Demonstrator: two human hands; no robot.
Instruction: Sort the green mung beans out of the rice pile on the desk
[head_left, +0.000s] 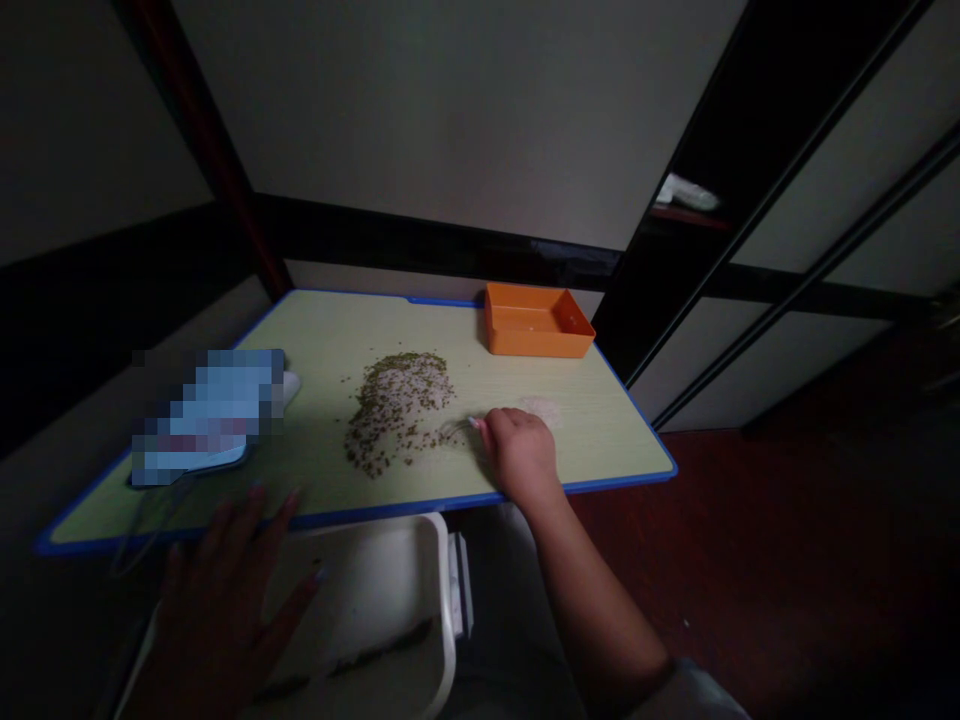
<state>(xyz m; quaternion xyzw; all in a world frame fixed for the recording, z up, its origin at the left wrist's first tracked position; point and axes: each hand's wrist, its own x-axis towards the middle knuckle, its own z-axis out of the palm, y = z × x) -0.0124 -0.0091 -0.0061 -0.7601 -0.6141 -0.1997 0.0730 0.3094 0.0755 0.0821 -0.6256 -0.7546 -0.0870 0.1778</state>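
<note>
A pile of small dark green-brown beans mixed with pale grains (397, 400) lies spread on the table (322, 320). At its right side, my right hand (521, 450) is closed around a small thin utensil (456, 428), whose head touches or hovers by the stray beans; its exact kind is unclear. Just beyond that hand sits a thin patch of pale grains (541, 408). My left hand (232, 590), in shadow, has its fingers spread above the white tub (448, 640) at the table's near edge and holds nothing.
An orange open box (540, 343) stands at the table's back right. A blurred-out flat light-blue object (217, 410) lies on the left, with a cord-like loop hanging from the edge. Pale panels (450, 110) rise behind; dark red floor (750, 550) shows to the right.
</note>
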